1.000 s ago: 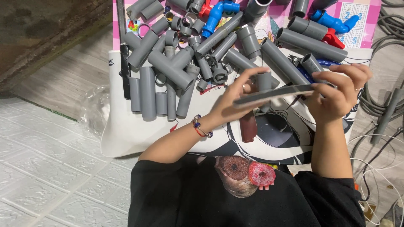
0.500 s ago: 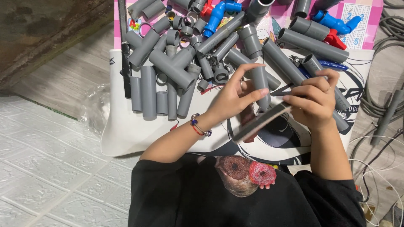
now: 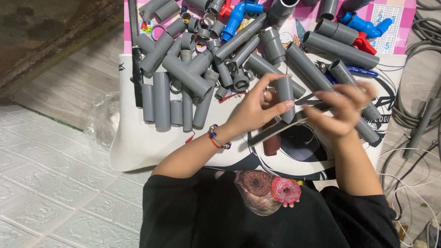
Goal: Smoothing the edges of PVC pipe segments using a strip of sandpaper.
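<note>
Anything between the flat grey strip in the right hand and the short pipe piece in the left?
Nothing visible. The grey strip in the right hand already meets the lower end of the pipe piece pinched in the left hand.

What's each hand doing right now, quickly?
Left hand: closed around a short grey pipe piece.
Right hand: gripping a flat dark file-like strip, its end by the pipe.

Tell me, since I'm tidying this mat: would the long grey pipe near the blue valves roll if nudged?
Probably yes: the long grey pipe is round and smooth and lies flat on the mat, so a sideways push should roll it. It looks rigid and hollow, so likely light. Neighbouring pipes might stop it quickly.
</note>
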